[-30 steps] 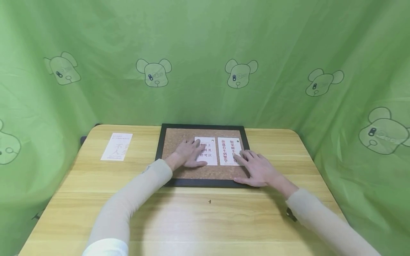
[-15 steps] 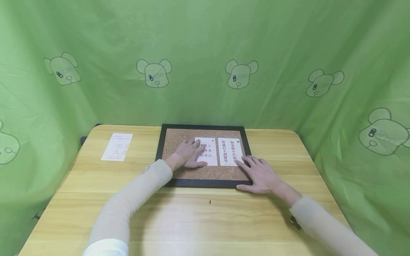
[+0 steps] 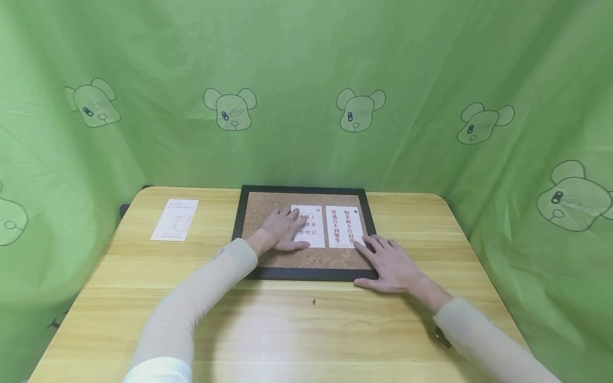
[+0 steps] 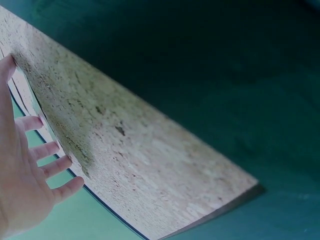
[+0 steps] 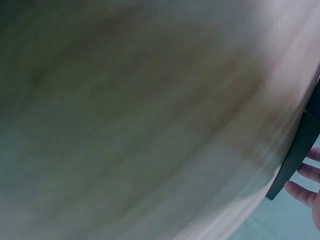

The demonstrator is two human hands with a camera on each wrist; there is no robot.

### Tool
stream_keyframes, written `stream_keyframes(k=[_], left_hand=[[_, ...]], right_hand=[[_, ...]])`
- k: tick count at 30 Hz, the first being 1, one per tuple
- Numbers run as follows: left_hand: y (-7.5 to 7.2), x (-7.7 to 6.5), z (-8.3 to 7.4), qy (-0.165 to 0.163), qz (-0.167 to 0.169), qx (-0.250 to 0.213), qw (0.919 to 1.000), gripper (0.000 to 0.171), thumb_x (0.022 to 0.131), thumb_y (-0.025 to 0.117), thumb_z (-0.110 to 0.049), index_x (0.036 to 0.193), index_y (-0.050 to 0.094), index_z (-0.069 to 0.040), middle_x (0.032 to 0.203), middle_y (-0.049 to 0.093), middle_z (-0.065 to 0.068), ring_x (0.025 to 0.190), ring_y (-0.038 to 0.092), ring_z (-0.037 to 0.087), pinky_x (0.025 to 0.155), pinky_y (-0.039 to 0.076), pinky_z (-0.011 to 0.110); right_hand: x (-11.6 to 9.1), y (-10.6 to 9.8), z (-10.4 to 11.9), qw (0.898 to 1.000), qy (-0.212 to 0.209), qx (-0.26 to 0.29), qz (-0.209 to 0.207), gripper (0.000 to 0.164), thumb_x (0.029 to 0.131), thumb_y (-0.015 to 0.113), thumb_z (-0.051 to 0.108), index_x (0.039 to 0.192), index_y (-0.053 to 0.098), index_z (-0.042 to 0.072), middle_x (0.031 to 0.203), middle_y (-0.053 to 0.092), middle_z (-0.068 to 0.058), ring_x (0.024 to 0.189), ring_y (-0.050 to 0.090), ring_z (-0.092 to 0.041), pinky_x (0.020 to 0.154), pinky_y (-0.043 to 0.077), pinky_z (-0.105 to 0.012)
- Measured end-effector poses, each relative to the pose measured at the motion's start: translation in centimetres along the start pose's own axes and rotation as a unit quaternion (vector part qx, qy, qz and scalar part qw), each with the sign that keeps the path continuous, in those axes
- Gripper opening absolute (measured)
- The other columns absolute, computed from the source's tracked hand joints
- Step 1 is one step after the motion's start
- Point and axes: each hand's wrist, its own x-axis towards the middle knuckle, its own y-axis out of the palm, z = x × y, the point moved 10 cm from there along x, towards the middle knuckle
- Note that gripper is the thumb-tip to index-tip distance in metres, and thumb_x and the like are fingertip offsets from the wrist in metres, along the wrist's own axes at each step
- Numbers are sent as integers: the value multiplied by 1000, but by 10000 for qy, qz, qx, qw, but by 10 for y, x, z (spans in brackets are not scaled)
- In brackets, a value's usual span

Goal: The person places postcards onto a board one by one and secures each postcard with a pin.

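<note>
A cork board [image 3: 287, 260] in a black frame [image 3: 306, 274] lies on the table. On it, two white cards with red Chinese writing sit side by side, each with a small pin at its top right corner. My left hand [image 3: 281, 230] rests with fingers spread over the left card [image 3: 313, 240], covering part of its writing. My right hand [image 3: 390, 264] lies across the frame's lower right corner, with one fingertip at the bottom corner of the right card [image 3: 341, 229]. Spread left fingers [image 4: 60, 167] show beside the cork in the left wrist view. Neither hand grips anything.
Another white printed card [image 3: 175, 219] lies on the table [image 3: 268, 340], left of the board. A tiny thumbtack [image 3: 313, 301] is in front of the frame. Green curtains [image 3: 297, 154] with bear-head drawings hang behind the table and at both sides.
My right hand has slid slightly right and toward me, uncovering more of the right card's lower writing. The left hand stays on the left card.
</note>
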Motion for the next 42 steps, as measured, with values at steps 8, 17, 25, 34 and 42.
stream_keyframes(k=[8,17,25,34,42], left_hand=[[3,1,1,-38,92,4,10000,93,99,32,-82,169,24,-22,175,28,15,162,28,41,130,30,61],[3,-1,-2,-31,-64,-146,9999,92,101,32,-78,170,22,-18,175,26,18,162,26,42,130,30,60],[6,-4,-3,-7,-178,-211,9996,95,102,28,-78,170,17,-13,176,22,20,163,23,42,132,28,58],[3,-11,0,162,-341,-393,9985,95,103,30,-76,169,20,-9,174,23,24,163,23,43,132,27,59],[4,-24,14,66,-413,-439,9982,93,102,34,-77,168,24,-11,175,23,23,161,28,43,131,28,60]], right_hand=[[1,2,0,10000,-15,-60,0,106,86,47,92,164,38,20,160,48,-20,145,50,-41,110,49,-66],[1,1,-1,9999,-38,-95,-34,106,86,47,92,164,40,20,158,50,-19,143,52,-40,108,50,-64],[1,2,-1,9998,-79,-166,-83,106,86,45,93,163,41,20,158,51,-18,141,53,-39,106,52,-63],[1,1,-1,9998,-74,-179,-63,107,86,44,94,163,42,20,158,52,-18,141,54,-38,105,52,-63],[1,1,0,9998,-52,-164,43,107,86,43,94,163,40,20,160,50,-18,143,52,-39,108,51,-64]])
